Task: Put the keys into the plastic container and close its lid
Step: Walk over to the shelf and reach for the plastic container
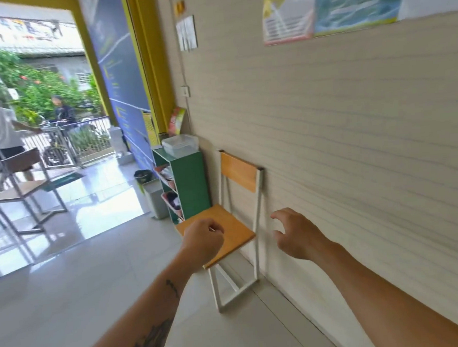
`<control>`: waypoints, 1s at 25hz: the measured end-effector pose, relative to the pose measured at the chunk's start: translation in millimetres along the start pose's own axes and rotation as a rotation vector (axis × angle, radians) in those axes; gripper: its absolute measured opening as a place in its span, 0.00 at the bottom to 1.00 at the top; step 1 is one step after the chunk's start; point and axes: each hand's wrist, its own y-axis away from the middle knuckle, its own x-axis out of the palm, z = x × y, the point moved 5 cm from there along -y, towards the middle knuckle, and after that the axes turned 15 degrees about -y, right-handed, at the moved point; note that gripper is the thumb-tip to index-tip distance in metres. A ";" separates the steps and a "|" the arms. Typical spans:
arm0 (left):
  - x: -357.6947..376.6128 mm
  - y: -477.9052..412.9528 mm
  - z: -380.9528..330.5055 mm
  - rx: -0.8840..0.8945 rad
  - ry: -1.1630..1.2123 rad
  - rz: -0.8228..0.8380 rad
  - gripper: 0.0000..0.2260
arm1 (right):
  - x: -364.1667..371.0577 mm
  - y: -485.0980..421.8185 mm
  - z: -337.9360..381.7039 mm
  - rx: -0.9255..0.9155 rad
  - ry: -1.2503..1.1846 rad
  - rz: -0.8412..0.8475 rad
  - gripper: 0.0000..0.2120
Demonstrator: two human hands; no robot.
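Beige wall runs ahead to a green shelf (pixel 189 175) bearing the plastic container (pixel 180 145) at twelve o'clock. My left hand (pixel 204 240) is fisted, contents hidden; my right hand (pixel 296 232) hangs slack-fingered, empty. Container looks light, slippery; I'd hold its sides.

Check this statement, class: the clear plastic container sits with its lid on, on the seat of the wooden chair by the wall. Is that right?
Not quite. The head view shows the plastic container, lid on, on top of the green shelf unit beyond the chair, not on its seat.
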 end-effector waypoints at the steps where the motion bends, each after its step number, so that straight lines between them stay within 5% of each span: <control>1: -9.2 -22.5 6.2 -0.020 0.004 -0.004 0.12 | 5.1 -29.0 7.4 -0.010 -0.010 0.016 0.25; 13: -138.5 -266.9 149.0 -0.126 0.040 -0.122 0.10 | 139.1 -334.7 147.9 -0.188 0.018 0.133 0.26; 25: -256.0 -519.9 283.3 -0.093 0.040 -0.073 0.11 | 265.0 -576.4 259.9 -0.119 -0.015 0.086 0.28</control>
